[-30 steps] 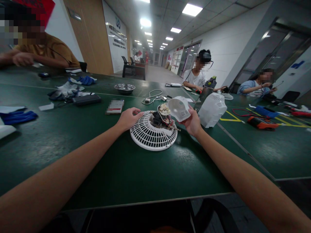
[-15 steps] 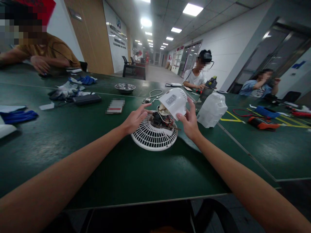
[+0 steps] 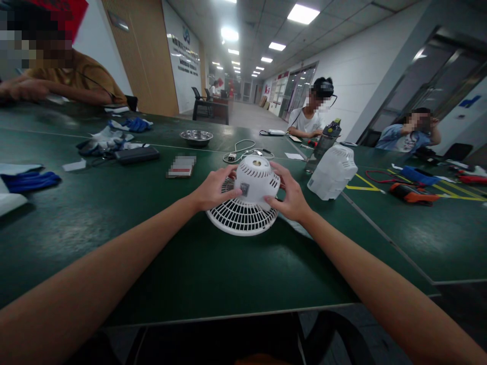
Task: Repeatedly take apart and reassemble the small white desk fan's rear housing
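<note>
Okay, left hand (image 3: 213,191) and right hand (image 3: 292,196) grip white vented motor cover (image 3: 256,181) over fan grille (image 3: 243,219), in from bench (image 3: 236,279) near edge.

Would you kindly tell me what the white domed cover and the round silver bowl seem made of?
White domed cover: probably smooth, semi-gloss plastic, judging by its moulded slots and soft sheen. Round silver bowl: likely polished metal, given its bright reflections.

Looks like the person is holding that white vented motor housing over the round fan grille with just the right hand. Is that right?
Not quite: it's both hands, not just the right. The head view shows the left hand and right hand on opposite sides of the white vented motor housing, over the round fan grille.
</note>
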{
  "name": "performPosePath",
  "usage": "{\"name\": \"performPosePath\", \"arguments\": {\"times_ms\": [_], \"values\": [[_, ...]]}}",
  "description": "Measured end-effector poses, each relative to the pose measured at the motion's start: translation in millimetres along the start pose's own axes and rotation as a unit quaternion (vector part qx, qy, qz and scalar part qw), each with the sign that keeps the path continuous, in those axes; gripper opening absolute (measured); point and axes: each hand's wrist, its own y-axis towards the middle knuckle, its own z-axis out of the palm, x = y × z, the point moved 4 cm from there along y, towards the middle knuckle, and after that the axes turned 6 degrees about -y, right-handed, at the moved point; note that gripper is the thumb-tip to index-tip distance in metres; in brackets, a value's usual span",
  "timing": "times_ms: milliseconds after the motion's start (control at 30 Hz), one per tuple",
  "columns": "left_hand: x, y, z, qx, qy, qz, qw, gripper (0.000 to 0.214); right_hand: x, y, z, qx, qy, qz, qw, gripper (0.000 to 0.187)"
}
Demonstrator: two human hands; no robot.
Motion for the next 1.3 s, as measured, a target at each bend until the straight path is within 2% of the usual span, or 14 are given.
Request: {"name": "performPosePath", "arguments": {"times_ms": [100,300,467,833,1133,1300], "values": [[-4.1,1.3,-0.5,-0.003,0.031,0.003,1.0,0.073,0.6,0.7,-1.1,0.014,0.006,-0.005,1.0,0.087],[-12.7,3.5,-1.2,0.015,0.027,0.004,1.0,0.065,6.7,1.9,-1.0,0.037,0.006,-0.014,0.999,0.088],[-14.8,4.0,-0.7,0.023,0.019,0.005,1.0,0.061,5.0,2.0,1.9,0.047,0.016,0.007,0.999,0.098],[-16.5,4.2,-1.4,0.034,0.03,-0.015,0.999,0.065,4.1,2.9,1.7,0.054,-0.01,0.005,0.998,0.098],[-16.7,3.8,-2.2,0.036,0.051,-0.008,0.998,0.064,4.3,0.3,1.0,0.072,0.011,0.01,0.997,0.1],[-14.7,0.4,-2.4,0.026,0.059,0.02,0.998,0.055,9.8,2.0,-2.7,0.067,-0.069,-0.039,0.995,0.103]]}}
